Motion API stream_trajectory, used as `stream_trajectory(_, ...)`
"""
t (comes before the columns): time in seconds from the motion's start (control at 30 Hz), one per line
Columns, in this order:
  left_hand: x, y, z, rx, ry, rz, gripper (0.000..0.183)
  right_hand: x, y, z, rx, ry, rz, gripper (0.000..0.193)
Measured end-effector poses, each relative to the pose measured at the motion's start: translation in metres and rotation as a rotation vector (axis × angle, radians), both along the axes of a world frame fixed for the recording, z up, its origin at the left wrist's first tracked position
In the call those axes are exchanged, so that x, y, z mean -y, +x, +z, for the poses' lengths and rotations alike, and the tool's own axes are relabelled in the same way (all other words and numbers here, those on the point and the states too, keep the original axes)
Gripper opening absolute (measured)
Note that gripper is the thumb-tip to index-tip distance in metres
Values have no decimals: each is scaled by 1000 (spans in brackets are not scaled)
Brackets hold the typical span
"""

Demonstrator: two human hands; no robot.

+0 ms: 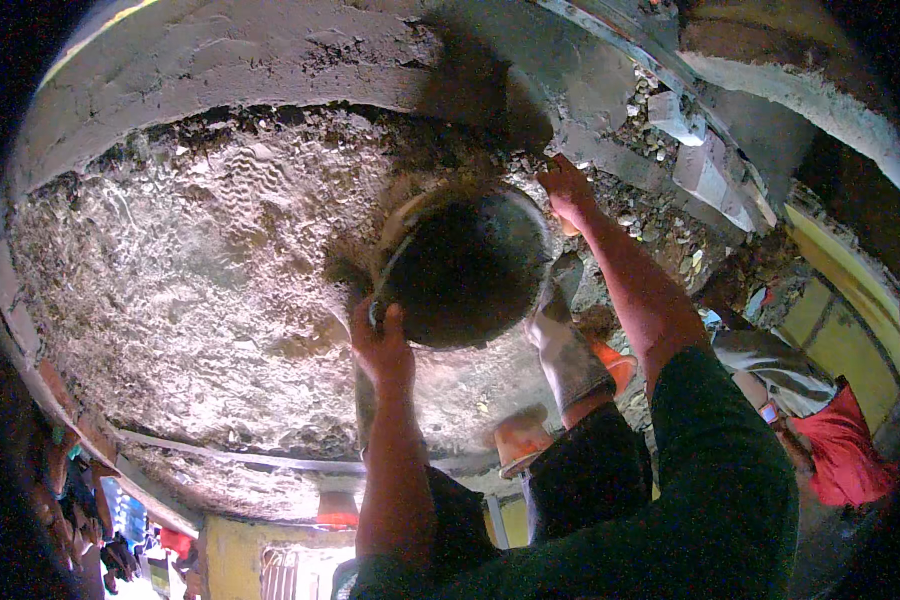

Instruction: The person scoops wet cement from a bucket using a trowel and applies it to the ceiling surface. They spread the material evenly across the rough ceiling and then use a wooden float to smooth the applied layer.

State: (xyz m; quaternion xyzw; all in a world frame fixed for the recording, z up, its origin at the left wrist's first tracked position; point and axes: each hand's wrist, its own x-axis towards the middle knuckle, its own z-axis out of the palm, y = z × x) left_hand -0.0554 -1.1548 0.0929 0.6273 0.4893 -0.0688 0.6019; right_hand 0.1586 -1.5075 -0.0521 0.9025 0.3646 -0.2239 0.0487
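A large round dark bucket (465,270) is in front of me, tilted, its inside in deep shadow. My left hand (382,345) is closed on its near left rim, thumb up. Beyond the far right rim, my right hand (568,192) is closed around what looks like a trowel; an orange-brown handle end shows under the fist. A dim grey pointed shape (526,110), probably the trowel's blade, lies against the plastered wall (270,65). The bucket's contents are too dark to make out.
Rough, lumpy ground (190,290) spreads to the left. Rubble and pale blocks (710,180) lie at the right. An orange-and-white bucket (522,440) stands by my leg. Another person in grey and red clothing (845,445) is at the lower right. A long bar (240,455) crosses the lower left.
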Motion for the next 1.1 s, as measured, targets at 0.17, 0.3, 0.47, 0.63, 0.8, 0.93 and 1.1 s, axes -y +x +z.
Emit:
stream_trajectory(0.17,-48,8,49,52,26,267,33,-75,14,-35,-61,48,-68,32)
stream_trajectory(0.3,-87,14,75,168,152,393,37,-169,8,-61,-111,-187,112,17)
stream_trajectory(0.47,-130,9,64,100,296,557,40,-187,-26,-36,169,-57,-35,8)
stream_trajectory(0.63,-160,-8,43,137,247,730,40,-200,-11,-25,124,-212,15,10)
stream_trajectory(0.8,-168,-30,26,65,171,894,42,-307,49,-32,-752,702,-1469,16)
stream_trajectory(0.93,-174,-45,15,-26,195,749,41,-353,74,-26,-639,500,-1434,22)
stream_trajectory(1.1,-178,-63,-2,106,137,788,41,-240,53,-30,18,31,-606,36)
